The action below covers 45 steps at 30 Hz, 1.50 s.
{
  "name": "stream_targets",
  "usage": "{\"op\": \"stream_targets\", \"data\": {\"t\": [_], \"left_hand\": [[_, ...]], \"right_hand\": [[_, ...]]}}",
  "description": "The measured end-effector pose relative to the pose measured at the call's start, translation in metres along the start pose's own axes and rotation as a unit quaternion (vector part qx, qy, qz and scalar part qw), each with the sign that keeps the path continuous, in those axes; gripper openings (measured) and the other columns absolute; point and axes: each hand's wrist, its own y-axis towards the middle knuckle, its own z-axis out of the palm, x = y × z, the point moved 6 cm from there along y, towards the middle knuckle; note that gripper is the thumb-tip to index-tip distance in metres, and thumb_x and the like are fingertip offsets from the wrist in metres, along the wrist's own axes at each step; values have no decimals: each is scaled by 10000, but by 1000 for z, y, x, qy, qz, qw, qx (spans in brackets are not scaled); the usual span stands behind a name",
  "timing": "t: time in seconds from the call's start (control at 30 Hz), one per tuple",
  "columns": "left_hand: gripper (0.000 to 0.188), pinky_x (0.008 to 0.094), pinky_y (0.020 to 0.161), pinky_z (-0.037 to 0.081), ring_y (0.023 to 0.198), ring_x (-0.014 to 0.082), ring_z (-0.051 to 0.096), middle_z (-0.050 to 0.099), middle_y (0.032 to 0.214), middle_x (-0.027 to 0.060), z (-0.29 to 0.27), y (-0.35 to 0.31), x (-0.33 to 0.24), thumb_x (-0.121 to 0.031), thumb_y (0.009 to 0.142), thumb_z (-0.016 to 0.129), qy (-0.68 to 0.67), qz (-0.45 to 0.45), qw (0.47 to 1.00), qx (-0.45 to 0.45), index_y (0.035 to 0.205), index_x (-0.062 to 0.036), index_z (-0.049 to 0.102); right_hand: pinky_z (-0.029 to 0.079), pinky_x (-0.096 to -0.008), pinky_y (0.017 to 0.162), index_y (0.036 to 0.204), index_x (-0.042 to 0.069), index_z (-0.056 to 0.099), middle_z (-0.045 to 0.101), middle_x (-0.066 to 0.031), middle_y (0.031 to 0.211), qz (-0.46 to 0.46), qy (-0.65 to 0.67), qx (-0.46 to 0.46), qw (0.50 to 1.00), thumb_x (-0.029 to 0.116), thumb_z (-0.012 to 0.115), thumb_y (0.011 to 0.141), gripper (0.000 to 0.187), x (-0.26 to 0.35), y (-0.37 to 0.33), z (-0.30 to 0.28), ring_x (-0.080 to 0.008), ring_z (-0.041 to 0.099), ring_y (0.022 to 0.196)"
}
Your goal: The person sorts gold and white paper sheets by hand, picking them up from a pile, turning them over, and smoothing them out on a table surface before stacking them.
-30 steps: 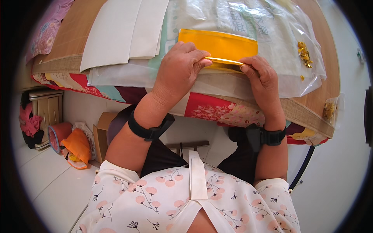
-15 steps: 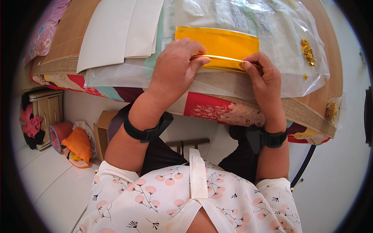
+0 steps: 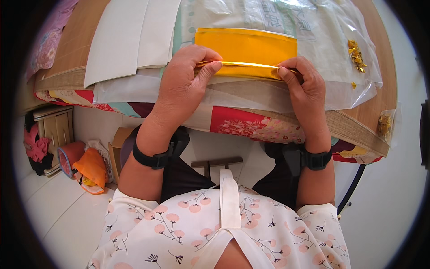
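A shiny gold foil sheet (image 3: 246, 45) lies on the clear plastic sheeting in front of me. Along its near part runs a narrow folded gold strip (image 3: 248, 64), bright on its crease; I cannot tell whether it is joined to the sheet. My left hand (image 3: 183, 83) pinches the strip toward its left end, thumb on the near side and fingers curled over. At the right end, my right hand (image 3: 307, 85) holds it between thumb and bent forefinger. The strip is stretched straight between both hands.
White paper sheets (image 3: 116, 40) lie left of the foil. Crumpled gold pieces (image 3: 356, 56) rest on the plastic sheeting (image 3: 329, 54) at the right. A small clear bag (image 3: 384, 125) with gold bits hangs by the table's right corner. An orange bag (image 3: 92, 168) sits on the floor.
My left hand has slid left along the strip, so the hands are farther apart and more of the strip shows. My right hand keeps its pinch, nearly in place.
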Motion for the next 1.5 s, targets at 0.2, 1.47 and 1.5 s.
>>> {"op": "stream_targets", "data": {"t": [0.2, 1.47, 1.5], "left_hand": [[122, 240, 817, 482, 889, 145, 584, 614, 991, 41, -8, 1, 2, -126, 982, 677, 68, -26, 996, 53, 1038, -19, 686], [157, 268, 678, 452, 715, 138, 508, 544, 835, 41, -7, 3, 6, -104, 880, 768, 114, -80, 990, 8, 839, -13, 647], [157, 268, 678, 452, 715, 138, 508, 544, 835, 41, -7, 3, 7, -104, 880, 768, 113, -79, 990, 7, 839, -13, 647]], "right_hand": [[486, -331, 711, 882, 3, 660, 614, -95, 839, -39, -37, -15, 998, 56, 698, 905, 70, 0, 1, -2, -226, 581, 798], [453, -381, 865, 915, 78, 677, 651, -64, 924, -107, -173, -79, 976, 75, 710, 870, 56, 10, -3, 9, -273, 568, 961], [466, -383, 924, 916, 79, 677, 670, -61, 961, -134, -220, -96, 962, 59, 697, 867, 57, 15, -4, 10, -274, 603, 1019]]}}
